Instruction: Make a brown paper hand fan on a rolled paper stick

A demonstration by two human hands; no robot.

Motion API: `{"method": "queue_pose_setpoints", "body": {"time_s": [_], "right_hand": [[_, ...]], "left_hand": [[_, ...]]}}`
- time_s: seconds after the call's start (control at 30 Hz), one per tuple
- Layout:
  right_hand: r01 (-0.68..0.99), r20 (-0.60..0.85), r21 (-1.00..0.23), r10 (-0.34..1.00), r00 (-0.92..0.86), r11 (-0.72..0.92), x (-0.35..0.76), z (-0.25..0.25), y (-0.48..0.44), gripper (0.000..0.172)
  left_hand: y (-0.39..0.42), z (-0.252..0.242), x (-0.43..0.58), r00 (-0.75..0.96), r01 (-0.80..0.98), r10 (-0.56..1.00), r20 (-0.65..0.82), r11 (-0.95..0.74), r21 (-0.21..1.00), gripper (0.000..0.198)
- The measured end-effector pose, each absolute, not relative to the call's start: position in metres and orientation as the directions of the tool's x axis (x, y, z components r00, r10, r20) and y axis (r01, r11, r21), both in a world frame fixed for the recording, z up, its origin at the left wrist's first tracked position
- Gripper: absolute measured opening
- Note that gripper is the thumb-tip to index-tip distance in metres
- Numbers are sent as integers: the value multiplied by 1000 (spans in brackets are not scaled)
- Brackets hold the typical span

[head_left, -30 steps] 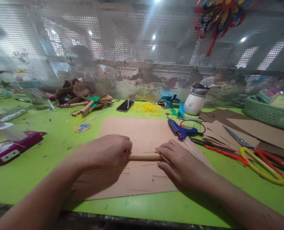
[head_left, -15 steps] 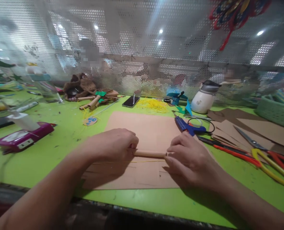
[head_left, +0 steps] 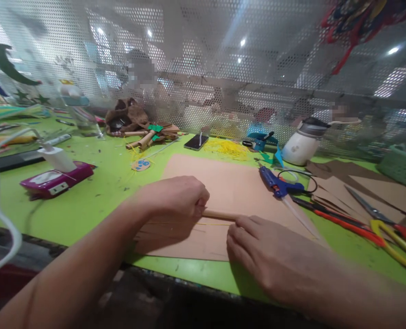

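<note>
A thin rolled tube of brown paper [head_left: 221, 214] lies crosswise over a large brown paper sheet [head_left: 216, 171]. My left hand [head_left: 178, 196] is closed, its curled fingers gripping the tube's left end. At the other end, my right hand [head_left: 262, 249] has its fingers bent together over the tube; its thumb is hidden. A thin yellow strand [head_left: 206, 224] runs along the sheet just below the tube. Close by on the right, a blue glue gun [head_left: 278, 183] with a clear glue stick [head_left: 300, 217] in its back lies partly on the sheet.
Scissors [head_left: 377, 214] and brown paper pieces [head_left: 346, 196] lie to the right, near a white bottle [head_left: 302, 144]. Yellow shreds [head_left: 226, 148], a phone [head_left: 196, 141] and a bundle of paper rolls [head_left: 151, 137] sit behind. A purple power strip [head_left: 57, 180] stands left.
My right hand has turned and come lower, its fingers now over the tube's end instead of pinching it. My left hand still holds the tube. The whole view has shifted slightly.
</note>
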State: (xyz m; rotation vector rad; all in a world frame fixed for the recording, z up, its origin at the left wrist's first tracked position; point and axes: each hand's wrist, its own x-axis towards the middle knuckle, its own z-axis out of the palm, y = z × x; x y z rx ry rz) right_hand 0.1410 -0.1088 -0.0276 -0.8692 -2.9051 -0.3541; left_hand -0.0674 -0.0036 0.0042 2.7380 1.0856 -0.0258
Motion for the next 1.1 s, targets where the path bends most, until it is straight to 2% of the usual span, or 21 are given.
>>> {"method": "queue_pose_setpoints", "body": {"time_s": [0.17,0.27,0.33,0.4,0.53,0.6,0.7,0.8,0.93,1.03,1.1], "right_hand": [[485,83,297,484,-871,823,132,-22,-107,14],[449,118,300,434,-893,842,135,-25,-105,16],[460,187,260,423,-887,849,138,-31,-104,18],[496,287,166,440,-851,852,140,-38,-103,20],[576,479,-155,571,-667,802,141,-49,-104,20],[591,528,-282,636,-563,756,142,-50,-102,19],[599,564,-397,700,-438,695,146,-49,-96,18],[590,531,-510,769,-357,626,148,-44,-87,17],[640,345,-660,916,-206,392,142,-38,-79,21],[648,252,-723,965,-73,238,134,-36,-75,25],[641,227,-741,973,-37,198,131,-38,-71,25]], "left_hand": [[0,2,-68,740,672,664,-103,-725,150,19],[1,0,-68,741,671,663,-106,-727,141,18],[1,0,-68,754,656,648,-105,-742,136,18],[0,0,-68,767,641,634,-94,-757,128,19],[1,1,-69,798,602,600,-57,-789,121,18],[3,0,-69,815,579,576,-60,-806,126,17],[4,0,-70,812,583,580,-71,-797,158,15],[3,1,-71,804,590,592,-55,-781,206,11],[-1,2,-73,793,597,609,-37,-762,252,10],[-4,1,-74,793,598,608,-45,-761,252,11],[-5,-1,-75,777,617,630,-19,-754,228,12]]}}
